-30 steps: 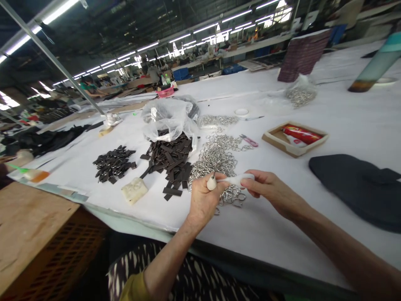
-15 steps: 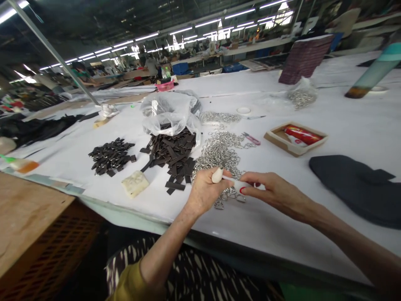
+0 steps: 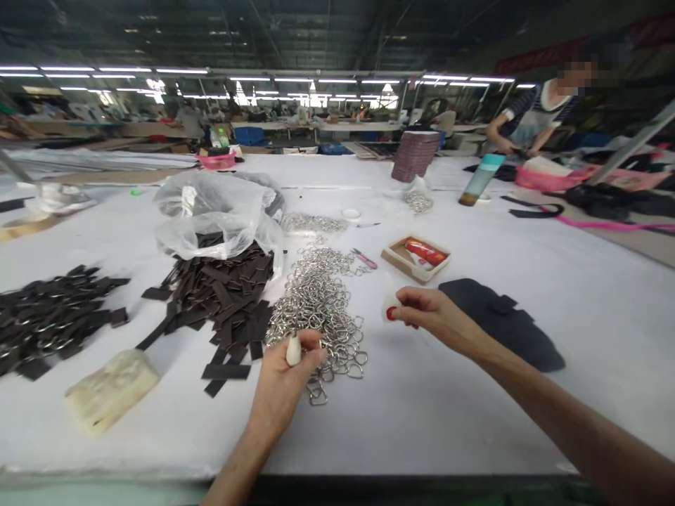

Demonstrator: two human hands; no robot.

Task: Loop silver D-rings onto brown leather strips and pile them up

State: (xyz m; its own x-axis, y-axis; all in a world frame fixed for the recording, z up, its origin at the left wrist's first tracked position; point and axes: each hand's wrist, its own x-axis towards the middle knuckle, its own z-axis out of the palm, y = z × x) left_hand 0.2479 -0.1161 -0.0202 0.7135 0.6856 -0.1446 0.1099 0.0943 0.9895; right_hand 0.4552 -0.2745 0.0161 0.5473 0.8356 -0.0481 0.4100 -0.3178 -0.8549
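Observation:
My left hand is closed around a small white tapered piece with a dark tip, at the near edge of a heap of metal rings. To the right, over the white table, my right hand pinches a whitish, translucent item with a red round part. The two hands are apart. Left of the rings lies a pile of dark brown strips, partly under a clear plastic bag. Farther left are dark strips with rings.
A yellowish block lies front left. Pink-handled snips and a box with a red tube sit beyond my hands. A black flat piece is right, a bottle behind. A person stands back right.
My hands have separated, the right one moving away to the right with the red-marked item. The view has levelled and turned right, bringing a person into sight.

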